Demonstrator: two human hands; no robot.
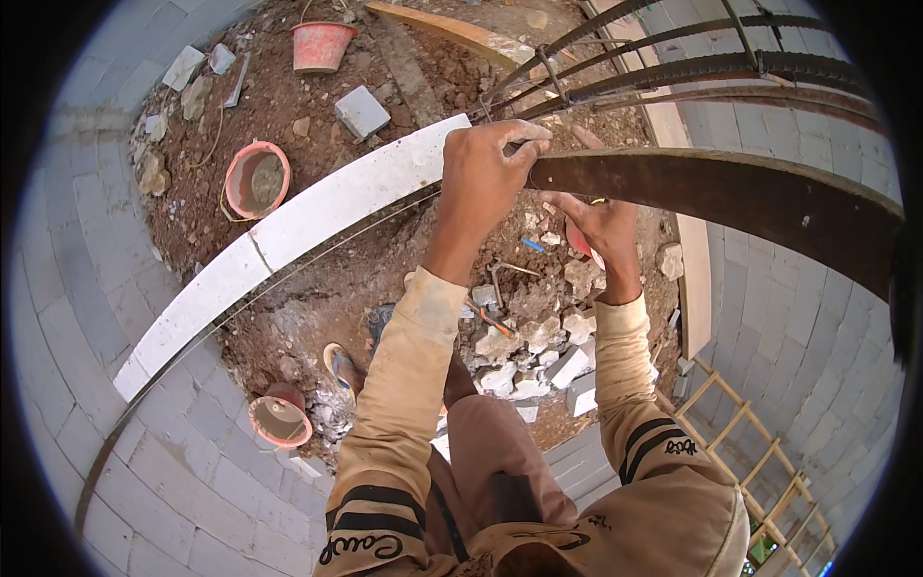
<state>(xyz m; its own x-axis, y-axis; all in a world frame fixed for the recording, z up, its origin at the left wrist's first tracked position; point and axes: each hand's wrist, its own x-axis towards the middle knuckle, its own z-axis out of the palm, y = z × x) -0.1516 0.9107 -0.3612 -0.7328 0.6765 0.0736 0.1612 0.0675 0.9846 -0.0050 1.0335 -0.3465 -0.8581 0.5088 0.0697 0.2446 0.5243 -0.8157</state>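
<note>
My left hand [481,178] is closed in a pinch at the right end of a row of white blocks [346,197]; what sits between its fingertips is too small to make out. A thin string [317,248] runs along the near side of the blocks toward this hand. Just right of the pinch begins a long dark board [711,183]. Below the board's end is my right hand [608,231], thumb pointing left and the other fingers curled and partly hidden. A red object [577,238] shows beside its palm, its kind unclear.
Buckets stand on the soil: one with mortar [264,183], a far one [324,46], and one nearby [279,418]. Steel rebar [673,72] juts in at upper right. Lower down lie a hammer [510,271], an orange-handled tool [490,319], broken blocks [567,365] and a wooden ladder [740,423].
</note>
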